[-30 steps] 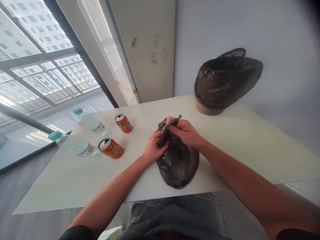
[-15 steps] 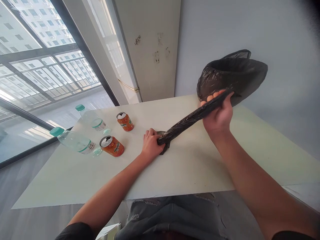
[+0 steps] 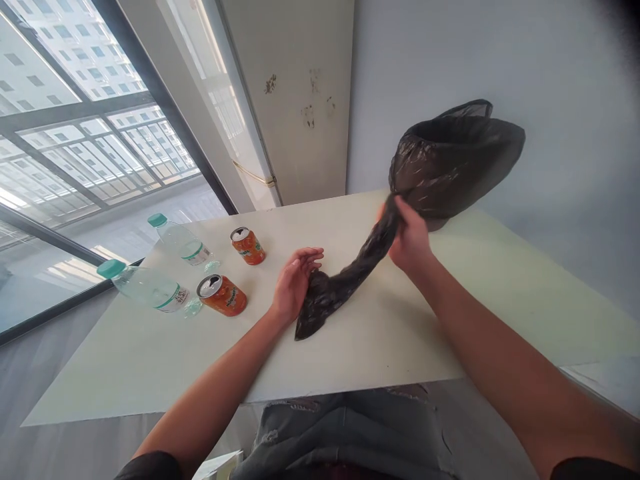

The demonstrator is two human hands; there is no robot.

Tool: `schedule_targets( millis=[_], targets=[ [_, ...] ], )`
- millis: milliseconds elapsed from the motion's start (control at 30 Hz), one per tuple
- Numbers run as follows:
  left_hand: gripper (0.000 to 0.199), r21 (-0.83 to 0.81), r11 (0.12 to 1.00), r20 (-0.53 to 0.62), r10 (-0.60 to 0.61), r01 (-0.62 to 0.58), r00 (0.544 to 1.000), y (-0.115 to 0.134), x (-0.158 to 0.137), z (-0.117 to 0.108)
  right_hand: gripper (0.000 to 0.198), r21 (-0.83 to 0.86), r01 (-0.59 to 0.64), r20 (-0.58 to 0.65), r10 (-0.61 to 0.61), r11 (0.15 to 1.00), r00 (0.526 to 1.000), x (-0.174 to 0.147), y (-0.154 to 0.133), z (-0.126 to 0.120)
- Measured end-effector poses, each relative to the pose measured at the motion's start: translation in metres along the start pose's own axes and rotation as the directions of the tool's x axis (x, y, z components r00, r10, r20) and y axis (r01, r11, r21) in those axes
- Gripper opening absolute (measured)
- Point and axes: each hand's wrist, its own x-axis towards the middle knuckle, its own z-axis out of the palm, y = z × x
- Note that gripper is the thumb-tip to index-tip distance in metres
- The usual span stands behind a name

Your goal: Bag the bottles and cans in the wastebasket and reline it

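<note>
A black plastic garbage bag [image 3: 460, 167] puffs out at its upper end, its mouth open and facing up. Below that, its middle is bunched into a narrow twist, and my right hand [image 3: 411, 233] is wrapped round it. The loose bottom end fans out on the white table, where my left hand [image 3: 295, 283] rests beside it. The fingers of that hand are apart and slightly curled, with the bag's end against or just beside the palm.
Left of my hands stand two orange soda cans, a nearer one [image 3: 227, 297] and a farther one [image 3: 250, 248]. Beyond them are two clear bottles with green caps, one nearer [image 3: 145, 285] and one farther [image 3: 177, 239]. The white table [image 3: 350, 360] meets a wall at the back right.
My left hand has let go of the bag's bottom end, which has spread out. My right hand has slid lower and to the left along the twist, which now sags.
</note>
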Motion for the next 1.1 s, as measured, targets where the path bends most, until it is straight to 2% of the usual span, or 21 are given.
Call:
schedule_targets(
  millis=[33,67,100,133,200,233,267,300,367,467,533,600,667,800,933,1100],
  targets=[
    [0.037,-0.039,0.999,0.003,-0.026,0.026,1.0,-0.001,0.0,0.001,0.045,-0.059,-0.091,0.108,0.097,0.994,0.989,-0.005,0.003,0.003],
    [0.04,-0.074,0.995,0.023,-0.059,0.061,0.998,-0.002,0.0,0.002,0.045,-0.133,-0.159,0.236,0.187,0.978,0.954,-0.012,0.006,0.008],
    [0.044,-0.101,0.99,0.055,-0.096,0.101,0.994,-0.003,-0.001,0.003,0.044,-0.225,-0.177,0.37,0.252,0.958,0.894,-0.019,0.01,0.012],
    [0.049,-0.119,0.982,0.093,-0.134,0.144,0.987,-0.005,-0.002,0.004,0.043,-0.319,-0.127,0.491,0.278,0.939,0.825,-0.027,0.014,0.017],
    [0.058,-0.119,0.968,0.152,-0.201,0.22,0.968,-0.009,-0.006,0.005,0.038,-0.435,0.094,0.667,0.251,0.896,0.701,-0.04,0.022,0.027],
    [0.059,-0.1,0.965,0.164,-0.223,0.241,0.961,-0.012,-0.008,0.005,0.035,-0.458,0.201,0.715,0.224,0.866,0.662,-0.046,0.025,0.031],
    [0.059,-0.068,0.964,0.168,-0.243,0.258,0.955,-0.013,-0.01,0.006,0.032,-0.472,0.277,0.735,0.2,0.837,0.648,-0.05,0.028,0.034],
    [0.058,-0.028,0.961,0.168,-0.267,0.276,0.949,-0.015,-0.012,0.007,0.026,-0.485,0.319,0.738,0.186,0.814,0.648,-0.053,0.029,0.036],
    [0.051,0.055,0.947,0.171,-0.32,0.315,0.932,-0.015,-0.014,0.01,0.012,-0.503,0.328,0.732,0.194,0.799,0.653,-0.055,0.029,0.036],
    [0.038,0.118,0.926,0.203,-0.376,0.359,0.904,-0.013,-0.014,0.012,0.032,-0.454,0.217,0.745,0.235,0.864,0.624,-0.051,0.024,0.031],
    [0.035,0.121,0.928,0.232,-0.372,0.353,0.899,-0.012,-0.013,0.013,0.026,-0.409,0.149,0.741,0.233,0.9,0.629,-0.046,0.021,0.027],
    [0.035,0.112,0.932,0.242,-0.362,0.344,0.9,-0.012,-0.013,0.013,0.023,-0.421,0.155,0.718,0.224,0.894,0.659,-0.044,0.021,0.025],
    [0.038,0.112,0.931,0.243,-0.366,0.349,0.899,-0.013,-0.013,0.012,0.022,-0.453,0.183,0.707,0.227,0.873,0.67,-0.043,0.022,0.025],
    [0.048,0.15,0.923,0.275,-0.383,0.354,0.882,-0.013,-0.013,0.012,0.025,-0.435,0.147,0.728,0.251,0.888,0.638,-0.045,0.024,0.027],
    [0.044,0.18,0.898,0.26,-0.438,0.402,0.861,-0.01,-0.015,0.015,0.033,-0.415,0.059,0.706,0.281,0.908,0.65,-0.047,0.023,0.028],
    [0.046,0.146,0.871,0.254,-0.491,0.469,0.833,-0.008,-0.017,0.016,0.028,-0.402,0.086,0.735,0.266,0.912,0.624,-0.045,0.023,0.025]
  ],
)
